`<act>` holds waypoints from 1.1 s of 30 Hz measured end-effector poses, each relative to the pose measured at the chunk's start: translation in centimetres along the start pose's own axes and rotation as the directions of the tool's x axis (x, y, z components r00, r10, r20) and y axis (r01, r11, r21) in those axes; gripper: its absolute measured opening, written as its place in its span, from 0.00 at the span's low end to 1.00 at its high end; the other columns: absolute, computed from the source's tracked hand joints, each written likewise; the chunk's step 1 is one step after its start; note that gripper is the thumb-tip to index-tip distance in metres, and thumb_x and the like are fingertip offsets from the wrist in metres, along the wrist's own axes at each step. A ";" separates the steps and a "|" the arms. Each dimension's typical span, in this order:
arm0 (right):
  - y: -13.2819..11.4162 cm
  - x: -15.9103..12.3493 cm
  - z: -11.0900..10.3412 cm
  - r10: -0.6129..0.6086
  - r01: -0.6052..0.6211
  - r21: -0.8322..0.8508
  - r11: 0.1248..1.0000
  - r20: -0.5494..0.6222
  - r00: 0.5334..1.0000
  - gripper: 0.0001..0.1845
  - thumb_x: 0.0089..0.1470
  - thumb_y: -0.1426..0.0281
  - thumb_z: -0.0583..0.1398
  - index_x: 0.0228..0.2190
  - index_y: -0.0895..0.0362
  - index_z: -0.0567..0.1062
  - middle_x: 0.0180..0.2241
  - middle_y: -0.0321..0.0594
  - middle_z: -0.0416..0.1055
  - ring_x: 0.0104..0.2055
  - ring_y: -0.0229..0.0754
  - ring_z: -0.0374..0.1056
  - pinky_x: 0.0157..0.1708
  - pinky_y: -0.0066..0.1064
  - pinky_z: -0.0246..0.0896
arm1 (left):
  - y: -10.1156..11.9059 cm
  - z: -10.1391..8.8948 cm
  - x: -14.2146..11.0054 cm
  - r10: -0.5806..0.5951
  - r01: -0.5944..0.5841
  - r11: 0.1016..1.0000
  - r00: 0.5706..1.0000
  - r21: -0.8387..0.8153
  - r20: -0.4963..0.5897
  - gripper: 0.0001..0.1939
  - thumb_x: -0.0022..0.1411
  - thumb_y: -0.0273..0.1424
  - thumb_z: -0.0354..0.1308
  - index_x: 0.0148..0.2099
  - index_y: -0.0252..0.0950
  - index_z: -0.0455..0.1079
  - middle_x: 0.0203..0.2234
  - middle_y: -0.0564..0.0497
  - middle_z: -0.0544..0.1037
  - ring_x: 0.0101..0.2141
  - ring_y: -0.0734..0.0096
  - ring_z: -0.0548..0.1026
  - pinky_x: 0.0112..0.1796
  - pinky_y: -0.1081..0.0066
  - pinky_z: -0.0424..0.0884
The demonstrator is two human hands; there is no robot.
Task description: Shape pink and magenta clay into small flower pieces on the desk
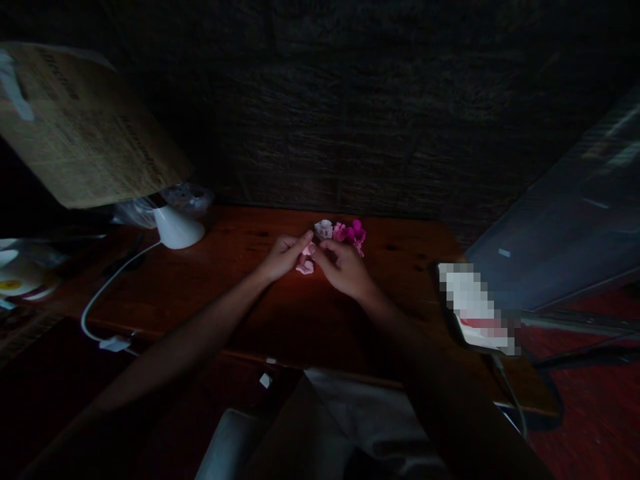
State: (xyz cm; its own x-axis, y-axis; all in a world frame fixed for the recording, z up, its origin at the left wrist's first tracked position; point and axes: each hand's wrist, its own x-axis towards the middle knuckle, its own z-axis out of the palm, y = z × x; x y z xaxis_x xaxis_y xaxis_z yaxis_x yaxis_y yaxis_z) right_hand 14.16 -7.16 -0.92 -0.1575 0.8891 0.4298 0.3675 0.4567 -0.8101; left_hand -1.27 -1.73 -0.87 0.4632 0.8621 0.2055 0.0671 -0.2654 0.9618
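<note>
Near the wooden table's far edge, my left hand [287,257] and my right hand [346,264] meet, fingers closed in a pinch. Between the fingertips is a pale pink flower [307,249], partly covered by them. Just below it shows another pale pink ruffled piece [305,267]; whether it is joined to the held flower I cannot tell. Behind my hands a white flower [323,229], a pink flower [339,232] and magenta flowers [356,232] lie close together. What the flowers are made of is too dark to make out.
A lamp with a white base [179,228] and brown printed-paper shade [100,127] stands left on the table [225,287], its cord [95,300] running over the front edge. A pixelated phone-like object [473,303] with a cable lies right. Behind is a dark wall [340,120].
</note>
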 end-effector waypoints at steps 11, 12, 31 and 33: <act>1.1 0.1 0.2 0.020 -0.015 0.054 0.998 -0.097 0.995 0.16 0.59 0.61 0.56 0.22 0.55 0.67 0.20 0.32 0.65 0.23 0.36 0.60 0.25 0.29 0.52 | -0.4 0.3 -0.2 -0.111 0.110 0.991 0.994 -0.071 -0.007 0.29 0.55 0.57 0.58 0.24 0.33 0.67 0.15 0.54 0.72 0.16 0.78 0.70 0.18 0.79 0.65; 1.2 0.0 0.1 0.030 -0.024 0.062 0.998 -0.097 0.995 0.16 0.59 0.60 0.56 0.23 0.55 0.68 0.20 0.33 0.65 0.23 0.36 0.60 0.24 0.29 0.52 | -0.4 0.3 -0.2 -0.102 0.102 0.992 0.995 -0.073 -0.001 0.28 0.55 0.56 0.59 0.25 0.34 0.67 0.15 0.55 0.71 0.16 0.79 0.70 0.18 0.79 0.64; 2.0 0.0 -1.6 -0.008 0.001 -0.103 0.995 -0.069 0.998 0.21 0.64 0.57 0.52 0.25 0.55 0.73 0.20 0.36 0.68 0.23 0.38 0.63 0.26 0.31 0.55 | -0.5 1.3 -0.3 0.067 -0.065 0.997 0.996 -0.028 0.062 0.19 0.63 0.47 0.55 0.32 0.36 0.66 0.19 0.58 0.62 0.19 0.80 0.60 0.21 0.77 0.61; 2.1 0.0 -1.6 -0.001 -0.008 -0.097 0.995 -0.096 0.995 0.18 0.62 0.58 0.55 0.29 0.56 0.76 0.23 0.38 0.72 0.25 0.39 0.66 0.27 0.32 0.57 | -0.8 1.3 -0.3 0.066 -0.066 0.998 0.997 -0.017 0.031 0.17 0.64 0.45 0.54 0.33 0.36 0.68 0.20 0.57 0.63 0.19 0.80 0.62 0.22 0.77 0.61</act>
State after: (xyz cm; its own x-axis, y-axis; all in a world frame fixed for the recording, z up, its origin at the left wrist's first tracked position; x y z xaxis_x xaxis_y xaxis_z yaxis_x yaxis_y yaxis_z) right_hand 16.36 -6.23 -1.95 -0.0689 0.8816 0.4669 0.4559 0.4441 -0.7713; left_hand -0.34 -2.30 -1.92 0.4938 0.8288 0.2633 0.0213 -0.3142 0.9491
